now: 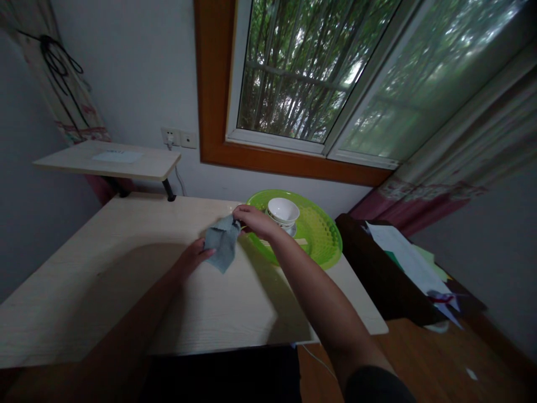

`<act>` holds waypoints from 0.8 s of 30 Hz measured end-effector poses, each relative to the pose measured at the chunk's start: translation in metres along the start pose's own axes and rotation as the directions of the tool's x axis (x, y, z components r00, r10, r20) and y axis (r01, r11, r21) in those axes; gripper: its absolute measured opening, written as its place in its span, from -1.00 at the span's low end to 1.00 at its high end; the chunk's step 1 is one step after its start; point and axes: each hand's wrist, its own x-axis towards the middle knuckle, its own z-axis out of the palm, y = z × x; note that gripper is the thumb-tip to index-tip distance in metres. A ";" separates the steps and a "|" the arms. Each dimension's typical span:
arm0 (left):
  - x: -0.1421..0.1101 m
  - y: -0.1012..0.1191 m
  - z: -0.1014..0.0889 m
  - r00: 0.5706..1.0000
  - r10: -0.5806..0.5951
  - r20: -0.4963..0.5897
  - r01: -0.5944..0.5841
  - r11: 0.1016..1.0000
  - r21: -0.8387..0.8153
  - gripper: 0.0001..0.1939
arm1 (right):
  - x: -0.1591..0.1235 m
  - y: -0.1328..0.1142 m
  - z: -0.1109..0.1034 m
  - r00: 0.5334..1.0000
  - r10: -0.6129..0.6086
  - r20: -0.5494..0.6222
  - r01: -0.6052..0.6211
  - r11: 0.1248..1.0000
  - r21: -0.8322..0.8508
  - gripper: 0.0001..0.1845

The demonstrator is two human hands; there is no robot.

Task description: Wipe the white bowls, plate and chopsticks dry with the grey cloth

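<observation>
Table: top pale, light wood grain visible; far edge set along the wall. 1 rounded green tray is placed at the far right of the top, its right side brought out to the table's right edge. At the far left, 1 small raised shelf is held above the top on black legs, 2 of which are seen standing on it. 1 sheet of paper is laid flat on the shelf; its print cannot be read. Shadows are cast across the tabletop.
</observation>
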 end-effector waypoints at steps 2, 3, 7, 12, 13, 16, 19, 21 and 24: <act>0.003 0.000 0.008 0.997 -0.072 0.030 0.073 0.997 -0.031 -0.58 | 0.001 0.003 -0.014 0.999 -0.011 -0.036 0.013 0.999 0.051 -0.92; 0.005 0.001 0.012 0.995 -0.096 0.037 0.098 0.992 -0.077 -0.59 | 0.001 0.004 -0.022 0.998 -0.013 -0.066 0.018 0.997 0.070 -0.91; 0.020 0.012 0.026 0.995 -0.098 0.004 0.095 0.942 -0.321 -0.61 | 0.000 0.008 -0.053 0.975 -0.004 -0.222 0.020 0.997 0.073 -0.91; 0.050 0.031 0.038 0.995 -0.086 -0.047 0.061 0.918 -0.391 -0.48 | -0.010 0.019 -0.086 0.895 -0.046 -0.443 -0.011 0.992 -0.124 -0.90; 0.054 0.032 0.039 0.994 -0.095 -0.060 0.064 0.918 -0.392 -0.47 | -0.012 0.022 -0.090 0.883 -0.055 -0.466 -0.039 0.981 -0.190 -0.90; 0.064 0.031 0.041 0.986 -0.141 -0.091 0.092 0.910 -0.404 -0.47 | -0.020 0.034 -0.098 0.877 -0.064 -0.476 -0.166 0.890 -0.426 -0.87; 0.068 0.023 0.041 0.970 -0.190 -0.151 0.115 0.908 -0.402 -0.50 | -0.025 0.043 -0.098 0.879 -0.117 -0.462 -0.243 0.725 -0.645 -0.74; 0.071 0.016 0.040 0.958 -0.194 -0.212 0.107 0.925 -0.365 -0.52 | -0.025 0.047 -0.095 0.870 -0.209 -0.447 -0.243 0.606 -0.757 -0.67; 0.075 0.008 0.036 0.942 -0.079 -0.325 0.030 0.988 -0.152 -0.56 | -0.024 0.046 -0.088 0.870 -0.311 -0.383 -0.199 0.488 -0.850 -0.70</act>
